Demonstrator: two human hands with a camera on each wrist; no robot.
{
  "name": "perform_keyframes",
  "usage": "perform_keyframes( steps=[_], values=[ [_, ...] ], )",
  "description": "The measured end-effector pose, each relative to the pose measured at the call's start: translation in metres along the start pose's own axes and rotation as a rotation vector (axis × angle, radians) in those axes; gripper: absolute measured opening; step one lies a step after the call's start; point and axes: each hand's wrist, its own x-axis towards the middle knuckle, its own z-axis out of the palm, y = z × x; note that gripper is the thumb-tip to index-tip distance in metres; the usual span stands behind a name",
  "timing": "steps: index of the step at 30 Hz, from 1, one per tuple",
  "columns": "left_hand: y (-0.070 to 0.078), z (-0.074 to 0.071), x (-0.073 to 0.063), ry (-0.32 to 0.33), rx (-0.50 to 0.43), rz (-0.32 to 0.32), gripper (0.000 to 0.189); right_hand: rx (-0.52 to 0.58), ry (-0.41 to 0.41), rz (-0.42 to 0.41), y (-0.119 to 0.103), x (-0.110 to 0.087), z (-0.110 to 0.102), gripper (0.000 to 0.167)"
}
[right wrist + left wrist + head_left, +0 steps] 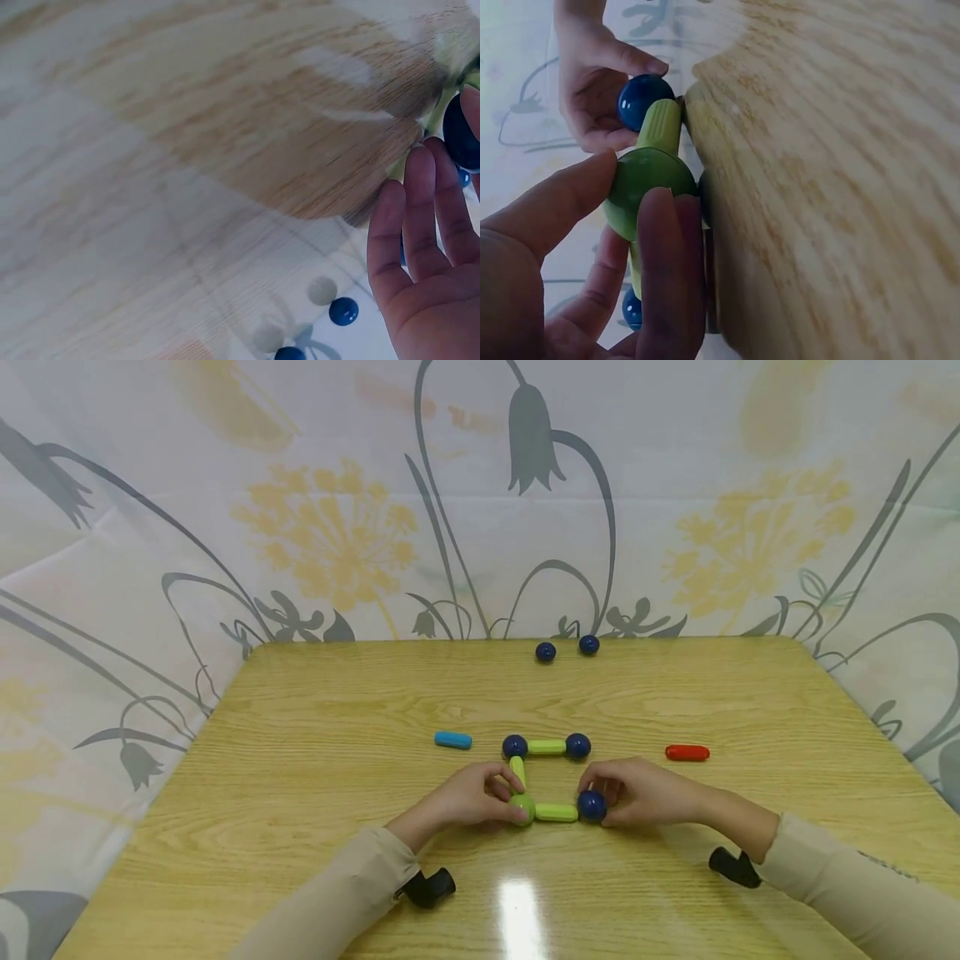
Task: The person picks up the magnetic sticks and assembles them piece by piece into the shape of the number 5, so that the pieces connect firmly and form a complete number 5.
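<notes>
My left hand [474, 795] pinches a light green ball [522, 810] at the near left corner of a shape made of balls and rods. My right hand [645, 789] grips a dark blue ball [592, 807] at the near right corner. Between these two balls lies a yellow-green rod [557, 812], its ends right at both. A second yellow-green rod [517, 771] runs from the green ball back to another blue ball [514, 747]. From there a third rod [547, 747] reaches a blue ball [577, 746] at the far right. The shape's right side has no rod.
On the wooden table [337, 710], a blue rod [453, 740] lies left of the shape and a red rod [687, 752] lies to its right. Two loose blue balls, one left [546, 652] and one right [588, 645], sit near the far edge, before a flower-patterned cloth [480, 527].
</notes>
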Motion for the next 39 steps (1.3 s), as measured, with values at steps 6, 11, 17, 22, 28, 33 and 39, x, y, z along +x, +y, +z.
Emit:
perform_keyframes(
  steps=[6, 11, 17, 22, 28, 33, 39],
  values=[
    [-0.001, 0.000, 0.000, -0.011, 0.013, 0.034, 0.024, 0.024, -0.006, -0.010, 0.003, -0.001, -0.002, 0.035],
    [-0.002, 0.002, 0.000, -0.038, -0.100, 0.021, 0.025, 0.015, -0.001, -0.010, 0.004, -0.002, -0.002, 0.035],
    [-0.002, 0.004, 0.000, -0.048, -0.128, 0.029, 0.026, -0.064, 0.054, 0.026, 0.005, -0.008, -0.010, 0.035],
    [-0.004, 0.002, -0.001, -0.063, -0.138, 0.041, 0.027, -0.154, 0.168, 0.029, 0.014, -0.010, -0.032, 0.032],
    [-0.006, 0.002, 0.000, -0.063, -0.149, 0.041, 0.027, -0.202, 0.311, 0.122, 0.037, -0.010, -0.075, 0.034],
    [-0.007, 0.003, 0.000, -0.057, -0.153, 0.031, 0.025, -0.184, 0.369, 0.297, 0.072, -0.011, -0.115, 0.047],
    [-0.009, 0.004, 0.002, -0.054, -0.146, 0.028, 0.025, -0.150, 0.353, 0.517, 0.117, -0.009, -0.149, 0.074]
  ],
)
